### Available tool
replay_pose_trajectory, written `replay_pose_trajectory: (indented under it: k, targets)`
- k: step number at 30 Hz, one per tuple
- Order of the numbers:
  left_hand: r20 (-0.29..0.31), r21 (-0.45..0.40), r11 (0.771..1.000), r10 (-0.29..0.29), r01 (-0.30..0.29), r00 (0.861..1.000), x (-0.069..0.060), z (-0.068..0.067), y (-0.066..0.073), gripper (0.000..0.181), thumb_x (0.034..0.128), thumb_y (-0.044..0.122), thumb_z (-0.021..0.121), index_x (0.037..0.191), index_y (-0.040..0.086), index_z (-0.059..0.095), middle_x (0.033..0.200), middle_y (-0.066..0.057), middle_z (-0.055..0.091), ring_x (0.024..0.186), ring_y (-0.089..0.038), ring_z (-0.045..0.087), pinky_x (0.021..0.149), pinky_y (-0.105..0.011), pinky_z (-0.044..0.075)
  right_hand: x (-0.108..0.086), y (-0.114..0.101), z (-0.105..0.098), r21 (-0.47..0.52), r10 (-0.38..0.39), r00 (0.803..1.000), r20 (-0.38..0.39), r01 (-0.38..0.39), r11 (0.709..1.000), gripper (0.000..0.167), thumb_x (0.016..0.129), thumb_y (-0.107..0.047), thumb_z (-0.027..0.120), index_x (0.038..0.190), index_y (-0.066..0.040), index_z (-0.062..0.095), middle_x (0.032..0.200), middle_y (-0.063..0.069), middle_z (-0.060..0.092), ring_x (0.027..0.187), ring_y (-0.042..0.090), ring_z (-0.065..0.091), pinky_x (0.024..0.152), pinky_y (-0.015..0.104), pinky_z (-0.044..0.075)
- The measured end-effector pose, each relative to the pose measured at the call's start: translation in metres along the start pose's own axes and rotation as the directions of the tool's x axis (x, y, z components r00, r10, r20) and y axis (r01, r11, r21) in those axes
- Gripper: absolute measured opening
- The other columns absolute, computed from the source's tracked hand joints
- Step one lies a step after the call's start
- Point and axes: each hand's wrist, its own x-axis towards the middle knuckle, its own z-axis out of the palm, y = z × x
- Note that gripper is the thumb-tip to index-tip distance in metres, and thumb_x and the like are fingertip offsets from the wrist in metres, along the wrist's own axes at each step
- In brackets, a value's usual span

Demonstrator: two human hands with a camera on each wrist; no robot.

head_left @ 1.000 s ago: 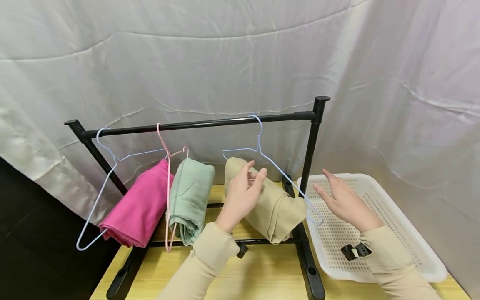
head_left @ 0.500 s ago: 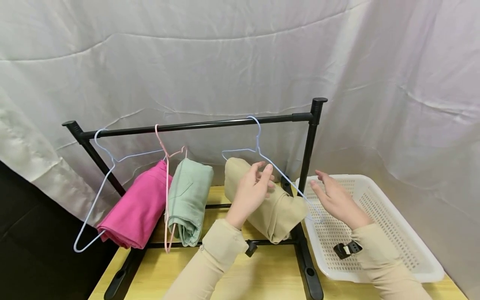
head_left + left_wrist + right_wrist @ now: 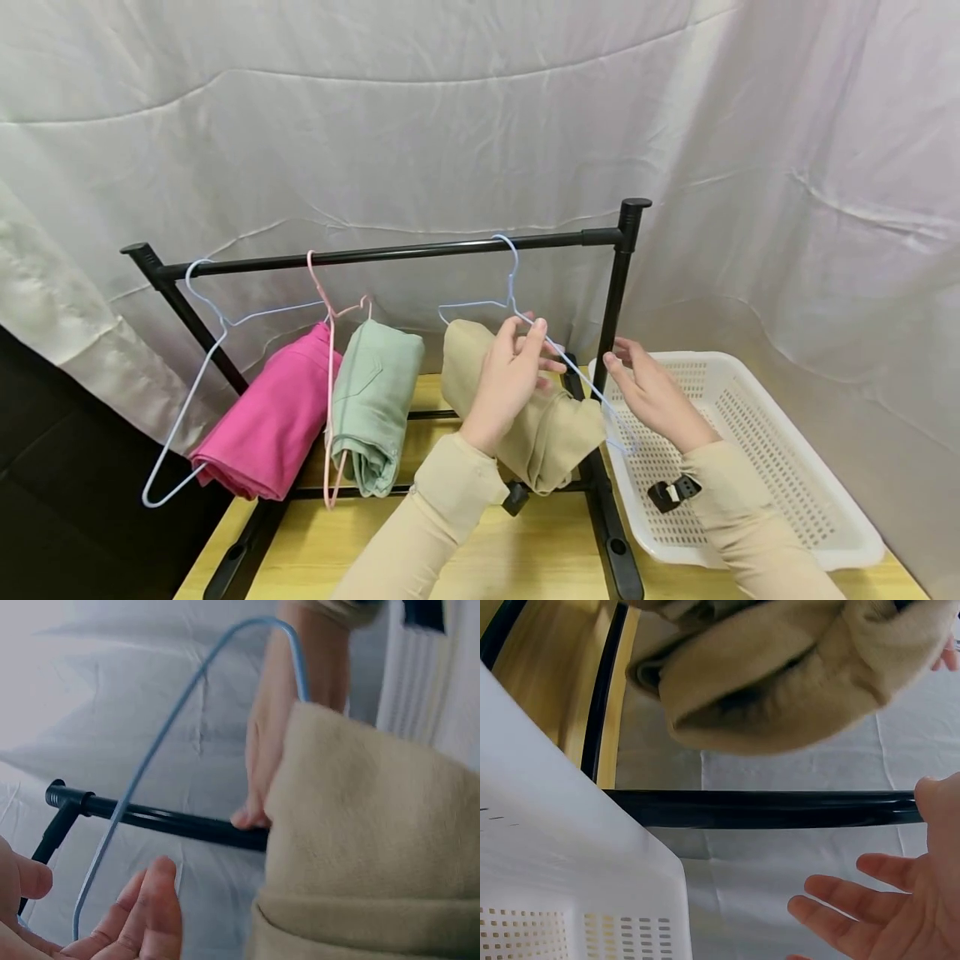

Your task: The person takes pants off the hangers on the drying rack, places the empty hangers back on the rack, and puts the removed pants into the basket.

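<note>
Beige cloth [image 3: 551, 437], rolled into a bundle, hangs at the right of the scene on a blue hanger [image 3: 511, 292] hooked over the black rail [image 3: 420, 252] of a rack. Just beside the bundle's upper part and the hanger's sloping wire is the left hand [image 3: 506, 379], its fingers loosely bent and gripping nothing; whether they touch the wire cannot be told. The right hand [image 3: 652, 390] is spread and holds nothing, close to the rack's right post [image 3: 617, 292] and above a white perforated basket [image 3: 701, 358]. Farther left, green cloth [image 3: 378, 400] hangs on a pink hanger [image 3: 330, 375], with magenta cloth [image 3: 273, 408] on another blue hanger [image 3: 205, 367] beyond it. Rack and basket stand on a wooden table [image 3: 540, 550] before a pale curtain [image 3: 450, 150].
</note>
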Motion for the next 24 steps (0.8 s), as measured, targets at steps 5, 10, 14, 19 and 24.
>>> replay_pose_trajectory:
  k: [5,10,14,19,24]
  targets:
    - [0.045,-0.137,0.989,-0.053,0.059,0.998,0.000,0.004,0.005,0.032,0.1160,0.035,0.048,0.139,0.012,0.047,0.115,-0.022,0.079,0.084,-0.023,0.081,0.072,-0.027,0.061,0.004,-0.003,0.003,0.006,0.025,1.000,-0.001,-0.025,1.000,0.068,0.118,-0.044,0.035,0.160,0.009,0.033,0.153,0.037,0.052,0.140,0.055,0.054,0.113,0.068,0.046]
    - [0.051,-0.284,0.951,-0.111,0.121,0.992,0.001,0.011,0.008,0.025,0.1164,0.029,0.047,0.134,0.011,0.047,0.112,-0.023,0.079,0.072,-0.013,0.076,0.069,-0.025,0.063,0.005,-0.003,0.005,0.009,0.025,0.999,-0.021,-0.025,1.000,0.065,0.118,-0.043,0.033,0.156,0.011,0.036,0.148,0.038,0.057,0.135,0.056,0.057,0.111,0.068,0.048]
    - [0.040,-0.334,0.933,-0.130,0.136,0.991,-0.001,0.014,0.009,0.025,0.1174,0.026,0.044,0.137,0.011,0.044,0.093,-0.011,0.077,0.071,-0.014,0.074,0.070,-0.029,0.064,0.006,-0.002,0.009,-0.010,-0.020,0.996,-0.086,0.019,1.000,0.054,0.119,-0.036,0.031,0.145,0.009,0.047,0.132,0.037,0.065,0.119,0.055,0.066,0.100,0.067,0.052]
    - [0.036,-0.365,0.922,-0.125,0.129,0.992,-0.005,0.013,0.012,0.026,0.1184,0.025,0.040,0.141,0.012,0.042,0.081,-0.003,0.063,0.070,-0.016,0.071,0.072,-0.036,0.066,0.006,-0.003,0.013,-0.003,-0.059,0.990,-0.128,0.059,0.998,0.043,0.119,-0.031,0.032,0.134,0.002,0.054,0.120,0.031,0.070,0.109,0.051,0.069,0.090,0.065,0.053]
    - [0.051,-0.399,0.905,-0.142,0.150,0.989,-0.010,0.008,0.014,0.026,0.1188,0.023,0.037,0.142,0.013,0.041,0.079,-0.003,0.053,0.064,-0.016,0.064,0.071,-0.037,0.066,0.007,-0.002,0.018,0.027,-0.044,0.991,-0.124,0.047,0.999,0.047,0.120,-0.032,0.028,0.139,0.002,0.055,0.136,0.034,0.066,0.128,0.055,0.063,0.104,0.069,0.049]
